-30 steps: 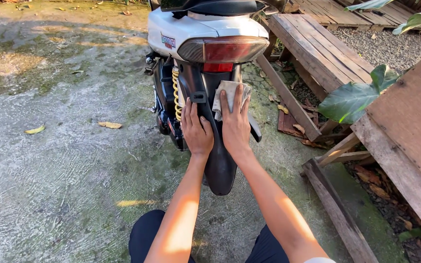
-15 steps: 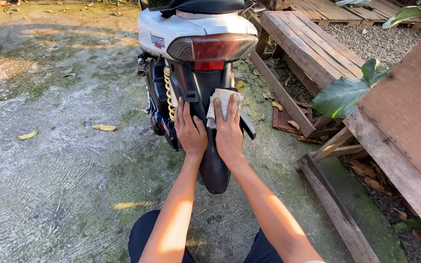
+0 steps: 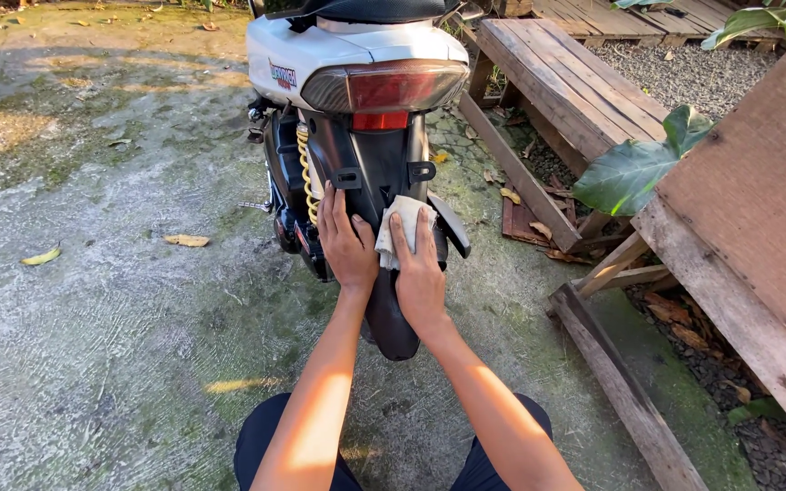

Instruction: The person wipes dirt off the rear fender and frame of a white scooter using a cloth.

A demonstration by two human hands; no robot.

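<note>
The right hand (image 3: pixel 420 277) presses a pale cloth (image 3: pixel 402 227) flat-fingered against the motorbike's black rear mudguard (image 3: pixel 379 182); the left hand (image 3: pixel 347 245) rests open beside it, holding nothing.

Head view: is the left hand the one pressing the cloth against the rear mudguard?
No, the right hand presses the pale cloth on the black rear mudguard, while the left hand lies bare beside it.
</note>
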